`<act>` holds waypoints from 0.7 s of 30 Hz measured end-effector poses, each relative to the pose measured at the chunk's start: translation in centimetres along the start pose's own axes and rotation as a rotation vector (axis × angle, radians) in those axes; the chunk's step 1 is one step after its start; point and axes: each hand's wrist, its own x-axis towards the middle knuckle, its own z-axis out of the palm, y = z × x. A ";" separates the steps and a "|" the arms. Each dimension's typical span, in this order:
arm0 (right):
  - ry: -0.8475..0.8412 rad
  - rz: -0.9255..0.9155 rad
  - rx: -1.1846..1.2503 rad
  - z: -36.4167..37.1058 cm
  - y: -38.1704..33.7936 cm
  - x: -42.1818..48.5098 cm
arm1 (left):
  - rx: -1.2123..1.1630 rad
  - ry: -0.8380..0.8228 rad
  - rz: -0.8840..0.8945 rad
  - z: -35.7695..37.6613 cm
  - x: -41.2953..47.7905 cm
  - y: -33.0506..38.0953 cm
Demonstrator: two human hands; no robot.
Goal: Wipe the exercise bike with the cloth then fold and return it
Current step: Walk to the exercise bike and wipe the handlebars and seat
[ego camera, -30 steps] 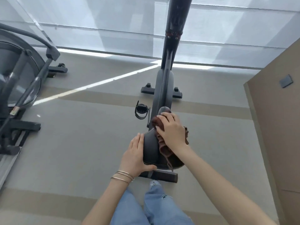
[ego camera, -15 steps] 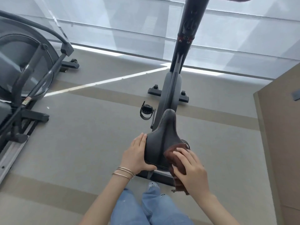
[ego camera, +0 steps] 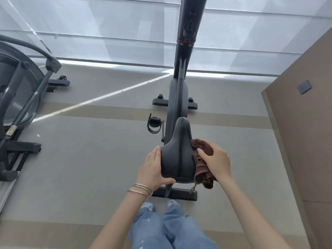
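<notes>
The right grip [ego camera: 217,159] is squeezing the cloth [ego camera: 202,169] against the seat [ego camera: 177,159], the left grip [ego camera: 152,169] is holding that seat — the loosely bunched cloth could be slipping off.

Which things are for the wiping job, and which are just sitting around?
For the job:
- brown cloth, held by the right hand against the saddle's right edge
- saddle, gripped by the left hand
- exercise bike

Just around:
- other gym machine on the left
- grey wall plate on the right
- window blinds
</notes>
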 end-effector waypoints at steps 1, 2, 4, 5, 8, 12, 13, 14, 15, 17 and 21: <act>0.039 0.078 0.059 -0.3 1.1 -1.7 | -0.019 -0.021 0.018 -0.2 0.2 -0.3; 0.083 0.122 0.104 -0.4 2.0 -3.5 | -0.041 -0.038 0.036 -0.5 0.3 -0.7; 0.171 0.159 0.120 0.5 2.4 -6.8 | -0.077 -0.064 0.067 -1.0 0.7 -1.5; 0.220 0.172 0.101 1.3 2.0 -7.7 | -0.081 -0.082 0.083 -1.2 0.8 -1.9; 0.322 0.129 -0.024 2.9 -0.2 -7.4 | -0.033 -0.113 0.124 -1.8 1.0 -3.5; 0.217 -0.035 -0.233 2.9 -4.2 -3.3 | 0.044 -0.196 0.138 -3.0 1.0 -6.6; 0.172 -0.090 -0.269 3.4 -5.6 -2.3 | 0.054 -0.207 0.142 -3.2 1.0 -7.2; 0.123 -0.148 -0.288 4.1 -7.1 -1.5 | 0.068 -0.209 0.151 -3.5 0.9 -7.8; 0.065 -0.205 -0.309 5.1 -8.5 -1.1 | 0.088 -0.204 0.167 -3.7 0.8 -8.3; -0.033 -0.335 -0.392 7.4 -10.3 -1.5 | 0.148 -0.174 0.209 -4.1 0.7 -9.1; 0.072 -0.519 -0.442 8.4 -9.0 -5.4 | 0.262 -0.124 0.279 -5.0 1.4 -10.1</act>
